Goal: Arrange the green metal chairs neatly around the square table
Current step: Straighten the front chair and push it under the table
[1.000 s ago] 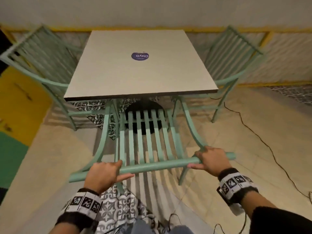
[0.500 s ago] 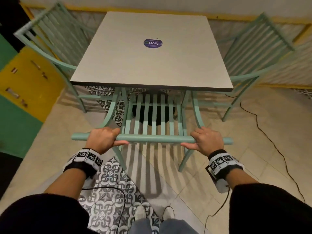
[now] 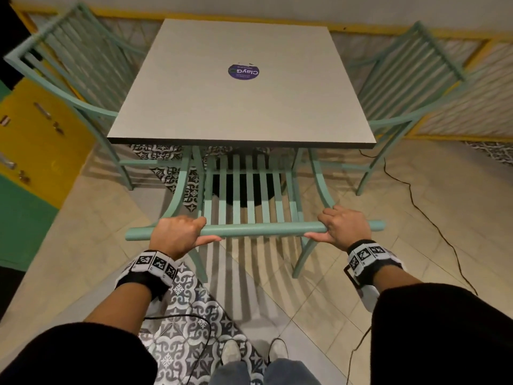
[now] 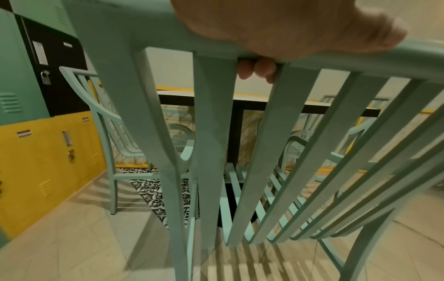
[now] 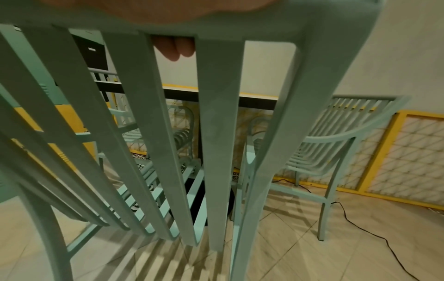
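The square grey table (image 3: 238,107) with a round purple sticker stands ahead of me. A green metal chair (image 3: 255,230) faces it at the near side, its slatted seat partly under the tabletop. My left hand (image 3: 177,236) grips the left part of the chair's top rail, and my right hand (image 3: 342,227) grips the right part. Curled fingertips (image 4: 257,69) show under the rail in the left wrist view, and other fingertips (image 5: 174,48) do so in the right wrist view. Two more green chairs stand at the table's left side (image 3: 75,79) and right side (image 3: 410,87).
Yellow and green lockers (image 3: 30,151) line the left wall. A black cable (image 3: 433,218) runs over the tiled floor on the right. A yellow-framed lattice panel (image 5: 408,157) leans at the right wall. A patterned floor strip (image 3: 183,315) runs under me and the table.
The held chair has slid forward, so its seat sits further under the tabletop and the top rail is level. Both hands keep their grip on the rail.
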The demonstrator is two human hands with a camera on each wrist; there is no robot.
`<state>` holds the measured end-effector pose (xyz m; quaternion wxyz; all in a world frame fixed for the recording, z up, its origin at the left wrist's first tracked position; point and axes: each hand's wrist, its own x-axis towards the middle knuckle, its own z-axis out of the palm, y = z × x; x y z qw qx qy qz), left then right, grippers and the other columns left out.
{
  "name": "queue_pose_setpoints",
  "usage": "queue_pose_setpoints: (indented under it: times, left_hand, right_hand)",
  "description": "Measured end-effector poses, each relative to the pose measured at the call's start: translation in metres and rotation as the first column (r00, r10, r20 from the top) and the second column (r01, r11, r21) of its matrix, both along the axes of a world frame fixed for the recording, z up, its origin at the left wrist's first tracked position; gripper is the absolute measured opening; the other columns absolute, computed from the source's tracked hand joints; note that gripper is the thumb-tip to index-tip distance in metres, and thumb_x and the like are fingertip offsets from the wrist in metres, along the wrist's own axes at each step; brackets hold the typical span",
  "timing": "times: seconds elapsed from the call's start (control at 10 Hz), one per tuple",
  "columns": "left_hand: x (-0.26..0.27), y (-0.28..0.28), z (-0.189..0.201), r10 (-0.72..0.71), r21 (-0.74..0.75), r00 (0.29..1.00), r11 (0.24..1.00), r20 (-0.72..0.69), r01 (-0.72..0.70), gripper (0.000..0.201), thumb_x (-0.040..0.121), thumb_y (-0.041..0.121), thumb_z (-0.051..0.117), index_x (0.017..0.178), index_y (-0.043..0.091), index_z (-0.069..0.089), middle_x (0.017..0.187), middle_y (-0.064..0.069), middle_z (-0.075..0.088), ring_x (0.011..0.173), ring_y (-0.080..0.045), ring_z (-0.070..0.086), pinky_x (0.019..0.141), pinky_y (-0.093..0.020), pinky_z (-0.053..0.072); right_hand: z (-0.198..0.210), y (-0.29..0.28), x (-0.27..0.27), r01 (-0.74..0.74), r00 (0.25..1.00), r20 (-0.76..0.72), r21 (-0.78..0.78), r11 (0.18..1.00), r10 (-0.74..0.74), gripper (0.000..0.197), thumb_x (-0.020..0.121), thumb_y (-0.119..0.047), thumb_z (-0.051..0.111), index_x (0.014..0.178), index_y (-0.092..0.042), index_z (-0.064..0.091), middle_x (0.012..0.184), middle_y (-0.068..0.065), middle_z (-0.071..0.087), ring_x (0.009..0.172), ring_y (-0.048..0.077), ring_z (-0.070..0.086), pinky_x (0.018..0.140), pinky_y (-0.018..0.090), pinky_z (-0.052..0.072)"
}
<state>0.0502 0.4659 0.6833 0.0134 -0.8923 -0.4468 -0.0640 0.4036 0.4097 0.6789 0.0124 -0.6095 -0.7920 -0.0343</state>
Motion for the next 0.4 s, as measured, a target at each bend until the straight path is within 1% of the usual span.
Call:
queue_pose_setpoints:
  times: [0.1, 0.2, 0.3, 0.4]
  left_hand:
    - [-0.004, 0.003, 0.001, -0.021, -0.024, 1.000, 0.999, -0.013, 0.021, 0.081, 0.082, 0.072, -0.001, 0.053, 0.017, 0.050, 0.033, 0.003, 0.048, 0.025, -0.015, 0.039, 0.042, -0.011, 0.002]
    - [-0.005, 0.005, -0.005, -0.041, -0.033, 0.999, 0.999, -0.036, 0.039, 0.077, 0.083, 0.072, 0.001, 0.055, 0.021, 0.051, 0.034, 0.005, 0.048, 0.026, -0.010, 0.041, 0.033, -0.012, 0.017]
    - [-0.009, 0.005, -0.012, -0.068, -0.069, 0.995, 0.996, -0.077, 0.062, 0.070, 0.087, 0.069, 0.002, 0.060, 0.028, 0.053, 0.044, 0.009, 0.053, 0.034, -0.002, 0.036, 0.033, -0.013, 0.034]
    - [-0.014, -0.004, -0.036, 0.037, -0.088, 0.999, 0.995, -0.028, -0.040, 0.057, 0.089, 0.061, 0.006, 0.082, 0.028, 0.052, 0.081, 0.011, 0.057, 0.052, -0.004, 0.059, 0.063, -0.018, 0.044]
  right_hand:
    - [0.009, -0.003, -0.007, 0.004, 1.000, -0.019, -0.045, 0.999, -0.005, 0.081, 0.080, -0.077, 0.006, 0.054, -0.018, 0.056, 0.049, -0.007, 0.045, 0.046, 0.009, 0.034, 0.038, 0.012, 0.006]
    - [0.008, -0.006, -0.009, 0.056, 0.998, -0.003, -0.105, 0.993, -0.057, 0.081, 0.081, -0.076, 0.005, 0.054, -0.020, 0.057, 0.049, -0.009, 0.044, 0.047, 0.007, 0.034, 0.038, 0.012, 0.010]
    - [0.008, -0.006, -0.015, 0.139, 0.986, -0.065, -0.189, 0.972, -0.154, 0.078, 0.081, -0.078, 0.006, 0.070, -0.027, 0.064, 0.062, -0.009, 0.060, 0.054, 0.009, 0.053, 0.047, 0.019, 0.032]
    - [0.032, -0.040, -0.016, 0.257, 0.953, -0.190, 0.101, 0.961, -0.235, 0.059, 0.076, -0.082, 0.021, 0.117, -0.048, 0.049, 0.105, -0.023, 0.054, 0.098, 0.010, 0.060, 0.081, 0.031, 0.048]
